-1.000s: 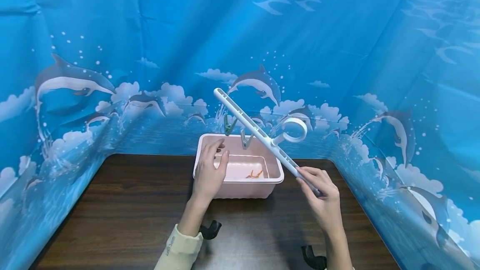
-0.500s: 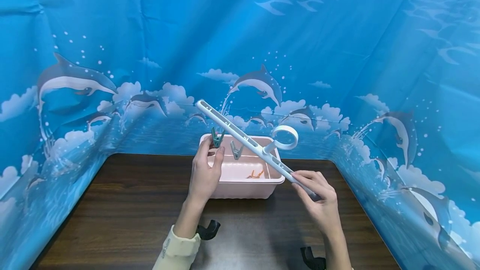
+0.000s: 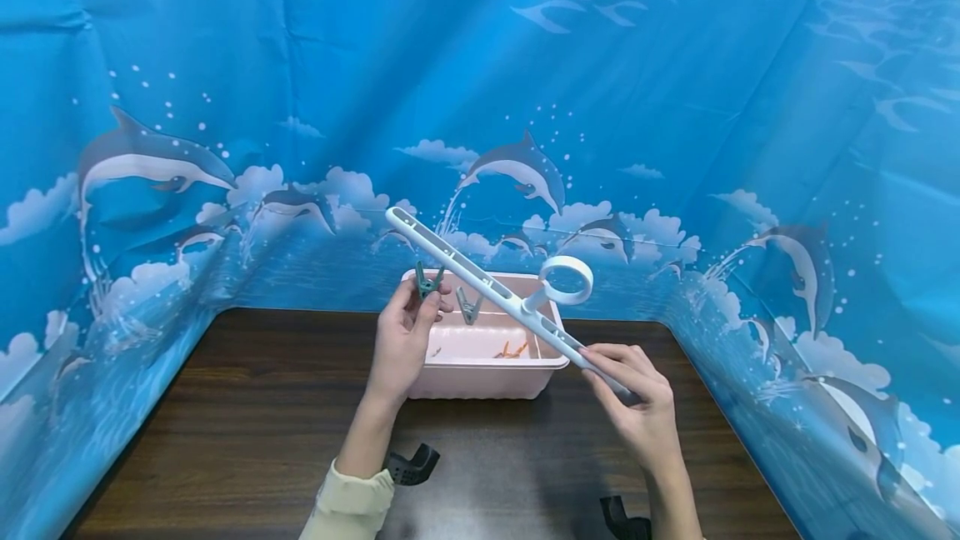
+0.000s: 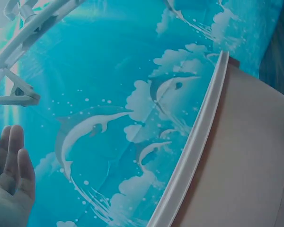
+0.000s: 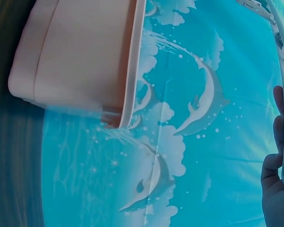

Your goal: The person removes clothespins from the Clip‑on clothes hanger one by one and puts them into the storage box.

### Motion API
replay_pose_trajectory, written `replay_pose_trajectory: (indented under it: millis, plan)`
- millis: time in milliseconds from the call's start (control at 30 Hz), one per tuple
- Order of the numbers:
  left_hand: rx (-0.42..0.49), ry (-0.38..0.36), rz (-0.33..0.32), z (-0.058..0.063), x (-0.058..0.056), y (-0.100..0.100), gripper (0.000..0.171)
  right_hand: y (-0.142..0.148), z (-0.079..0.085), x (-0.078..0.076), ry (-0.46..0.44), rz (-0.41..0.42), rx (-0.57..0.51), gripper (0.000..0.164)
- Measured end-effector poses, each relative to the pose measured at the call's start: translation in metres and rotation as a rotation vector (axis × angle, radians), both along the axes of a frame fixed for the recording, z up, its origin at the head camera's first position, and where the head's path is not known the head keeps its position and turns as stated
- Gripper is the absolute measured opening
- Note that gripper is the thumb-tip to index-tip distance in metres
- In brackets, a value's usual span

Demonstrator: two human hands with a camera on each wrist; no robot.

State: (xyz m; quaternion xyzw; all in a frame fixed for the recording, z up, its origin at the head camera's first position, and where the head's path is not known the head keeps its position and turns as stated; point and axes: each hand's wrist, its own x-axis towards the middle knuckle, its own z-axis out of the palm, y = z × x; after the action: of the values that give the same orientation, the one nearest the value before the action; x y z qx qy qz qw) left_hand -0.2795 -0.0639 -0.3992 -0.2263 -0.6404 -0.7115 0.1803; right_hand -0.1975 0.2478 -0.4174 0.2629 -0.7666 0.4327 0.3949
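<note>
My right hand (image 3: 637,386) pinches the lower end of a white clip hanger (image 3: 480,277), a long slotted bar with a ring (image 3: 567,258). It slants up to the left above the bin. My left hand (image 3: 397,336) pinches a green clothespin (image 3: 428,282) between thumb and curled fingers, just under the bar's upper part. Whether that clothespin is joined to the bar is hard to tell. A grey clothespin (image 3: 468,307) hangs from the bar, right of the left hand. In the left wrist view the grey clothespin (image 4: 19,94) shows beside several fingers; the green one is not visible there.
A pink plastic bin (image 3: 480,382) stands on the dark wooden table (image 3: 262,407) behind the hands. Orange pieces (image 3: 512,350) and a small grey bit lie inside. A blue dolphin-print curtain (image 3: 337,107) surrounds the table's back and sides.
The hanger has come down and left, its upper end lower. The left hand has gone from open beside the bin to pinching the green clothespin. The right hand keeps its grip.
</note>
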Motion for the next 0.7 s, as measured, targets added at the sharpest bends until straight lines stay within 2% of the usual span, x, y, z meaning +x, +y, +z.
replay_pose_trajectory:
  millis: [200, 433, 700]
  plan:
    - [0.019, 0.000, -0.018, 0.0011, 0.0020, 0.0002, 0.029, 0.0008, 0.0014, 0.0008, 0.003, -0.005, 0.002, 0.050]
    - [0.020, 0.020, -0.015, 0.0004, 0.0019, 0.0002, 0.027, 0.0061, 0.0017, 0.0028, -0.004, 0.030, 0.014, 0.051]
    - [0.014, -0.043, -0.058, 0.0011, 0.0018, -0.0075, 0.029, 0.0085, 0.0094, 0.0093, -0.085, 0.070, 0.038, 0.046]
